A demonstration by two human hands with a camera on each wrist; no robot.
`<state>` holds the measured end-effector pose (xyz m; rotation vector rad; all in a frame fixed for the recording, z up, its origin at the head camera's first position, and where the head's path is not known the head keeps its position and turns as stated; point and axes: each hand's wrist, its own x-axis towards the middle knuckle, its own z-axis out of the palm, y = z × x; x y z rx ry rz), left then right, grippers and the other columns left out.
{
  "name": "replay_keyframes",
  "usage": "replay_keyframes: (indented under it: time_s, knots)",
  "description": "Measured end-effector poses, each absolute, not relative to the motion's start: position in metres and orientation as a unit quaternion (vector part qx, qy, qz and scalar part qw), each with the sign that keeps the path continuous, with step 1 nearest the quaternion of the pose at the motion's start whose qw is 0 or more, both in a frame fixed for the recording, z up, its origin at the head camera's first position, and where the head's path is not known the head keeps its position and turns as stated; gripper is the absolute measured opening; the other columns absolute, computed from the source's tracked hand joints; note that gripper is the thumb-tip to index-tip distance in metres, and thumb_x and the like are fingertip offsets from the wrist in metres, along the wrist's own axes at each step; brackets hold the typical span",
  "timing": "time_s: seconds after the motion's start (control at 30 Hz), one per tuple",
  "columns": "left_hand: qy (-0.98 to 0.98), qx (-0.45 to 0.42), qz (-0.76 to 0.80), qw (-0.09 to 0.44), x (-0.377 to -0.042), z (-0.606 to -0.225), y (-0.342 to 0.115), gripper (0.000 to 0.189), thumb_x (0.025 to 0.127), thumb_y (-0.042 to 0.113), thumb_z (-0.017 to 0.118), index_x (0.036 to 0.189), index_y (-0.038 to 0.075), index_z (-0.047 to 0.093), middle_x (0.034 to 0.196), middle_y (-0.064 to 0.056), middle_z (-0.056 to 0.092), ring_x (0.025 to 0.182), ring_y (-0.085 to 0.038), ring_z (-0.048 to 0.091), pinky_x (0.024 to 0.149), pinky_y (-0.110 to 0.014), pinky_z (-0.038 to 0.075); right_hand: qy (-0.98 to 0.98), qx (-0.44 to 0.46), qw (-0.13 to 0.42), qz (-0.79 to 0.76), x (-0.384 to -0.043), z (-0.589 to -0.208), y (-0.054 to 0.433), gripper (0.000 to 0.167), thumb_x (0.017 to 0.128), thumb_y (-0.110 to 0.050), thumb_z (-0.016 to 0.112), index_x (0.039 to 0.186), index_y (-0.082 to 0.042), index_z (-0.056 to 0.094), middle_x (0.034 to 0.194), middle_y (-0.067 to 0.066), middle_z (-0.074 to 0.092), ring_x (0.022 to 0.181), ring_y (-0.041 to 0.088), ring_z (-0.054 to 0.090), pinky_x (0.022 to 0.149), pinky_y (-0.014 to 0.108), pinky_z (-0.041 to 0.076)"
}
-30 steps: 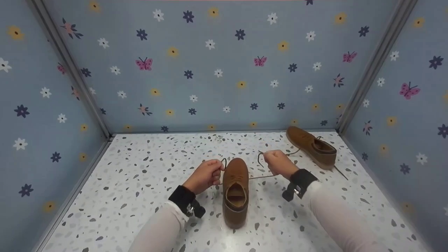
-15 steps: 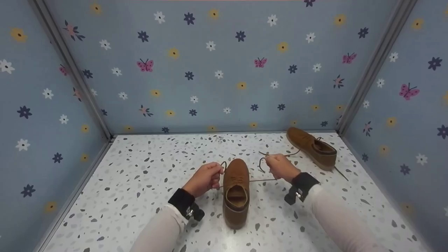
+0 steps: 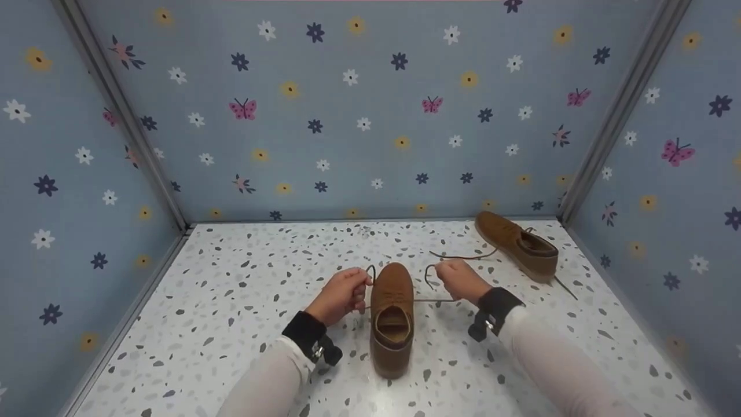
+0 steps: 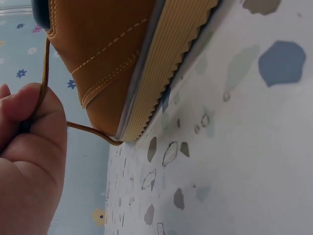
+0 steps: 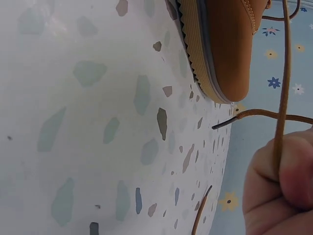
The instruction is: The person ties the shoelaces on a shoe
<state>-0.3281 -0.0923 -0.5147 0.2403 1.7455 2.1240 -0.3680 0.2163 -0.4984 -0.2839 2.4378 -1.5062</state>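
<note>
A brown lace-up shoe (image 3: 392, 281) stands upright on the speckled surface, toe pointing away from me. To its left, my left hand (image 3: 341, 296) grips one end of its lace (image 4: 46, 68) between thumb and curled fingers; a short tail loops out toward the toe. On the other side my right hand (image 3: 461, 279) pinches the opposite lace end (image 5: 285, 68). That lace (image 3: 434, 300) runs nearly straight from the shoe to the fist, and its dark-tipped tail (image 5: 224, 123) curls out beyond the fingers. The fingertips are partly hidden in the head view.
A matching brown shoe (image 3: 518, 246) lies angled at the back right, its loose lace (image 3: 463, 256) trailing left over the speckled surface (image 3: 243, 278). Blue floral panels (image 3: 359, 104) enclose the back and both sides. Black camera straps (image 3: 305, 331) circle my wrists.
My right hand has shifted slightly toward me, away from the second shoe's trailing lace. Both hands keep hold of the lace ends, and the left hand barely moves.
</note>
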Motion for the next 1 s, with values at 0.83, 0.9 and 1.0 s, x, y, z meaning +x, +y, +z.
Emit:
replay_keyframes:
  time_s: [0.83,0.9,1.0]
  knots:
    - [0.710,0.031,0.686,0.154,-0.332,-0.508,-0.098,0.026,0.107,0.031,0.054,0.110,0.009,0.066,0.094,-0.004,0.072,0.073,-0.013,0.064,0.061,-0.025,0.049,0.836,-0.061,0.149,-0.525,-0.373,-0.484,0.221,0.053,0.110,-0.043,0.049,0.115,0.004,0.072,0.079,0.001,0.072,0.060,0.011,0.057,0.058,0.027,0.051]
    - [0.717,0.046,0.674,0.173,-0.332,-0.508,-0.101,0.028,0.105,0.032,0.059,0.110,0.006,0.066,0.095,-0.003,0.072,0.070,-0.011,0.061,0.059,-0.024,0.047,0.843,-0.058,0.143,-0.515,-0.373,-0.484,0.223,0.052,0.110,-0.044,0.049,0.111,0.001,0.073,0.079,0.001,0.074,0.054,0.010,0.051,0.053,0.026,0.045]
    - [0.734,0.076,0.644,0.201,-0.331,-0.506,-0.107,0.034,0.102,0.032,0.066,0.114,0.001,0.066,0.098,-0.003,0.074,0.071,-0.012,0.062,0.058,-0.022,0.048,0.831,-0.047,0.145,-0.534,-0.373,-0.484,0.223,0.047,0.111,-0.042,0.047,0.101,-0.002,0.069,0.079,0.004,0.076,0.049,0.010,0.048,0.049,0.027,0.043]
